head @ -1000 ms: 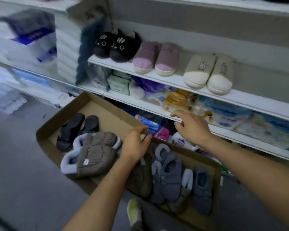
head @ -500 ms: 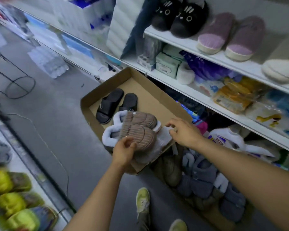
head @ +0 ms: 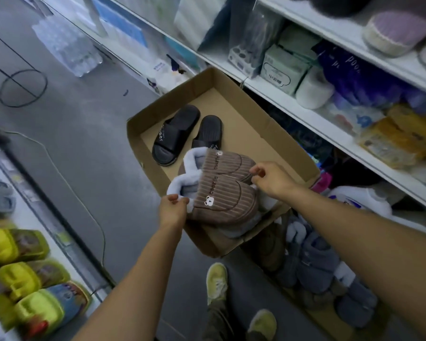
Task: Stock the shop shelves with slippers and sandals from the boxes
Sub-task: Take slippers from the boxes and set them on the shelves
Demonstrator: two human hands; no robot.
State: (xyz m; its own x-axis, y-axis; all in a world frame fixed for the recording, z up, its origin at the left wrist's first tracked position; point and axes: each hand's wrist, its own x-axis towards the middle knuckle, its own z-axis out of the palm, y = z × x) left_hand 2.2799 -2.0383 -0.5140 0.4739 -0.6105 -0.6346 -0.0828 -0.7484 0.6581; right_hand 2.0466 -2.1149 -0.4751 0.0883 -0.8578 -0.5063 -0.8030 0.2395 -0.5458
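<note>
brown pair lifted from the box

the left hand pinches the pale fleece cuff while the right hand grips the toes, keeping the brown slippers together as a pair above the cardboard box. beyond them black sandals lie in it, awaiting shelving.

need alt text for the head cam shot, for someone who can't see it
Two bare hands lift a pair of brown ribbed slippers with pale fleece lining over a cardboard box: left hand grips the heel end, right hand pinches the toe end. Black slides lie in the box, beside stocked white shelves.
</note>
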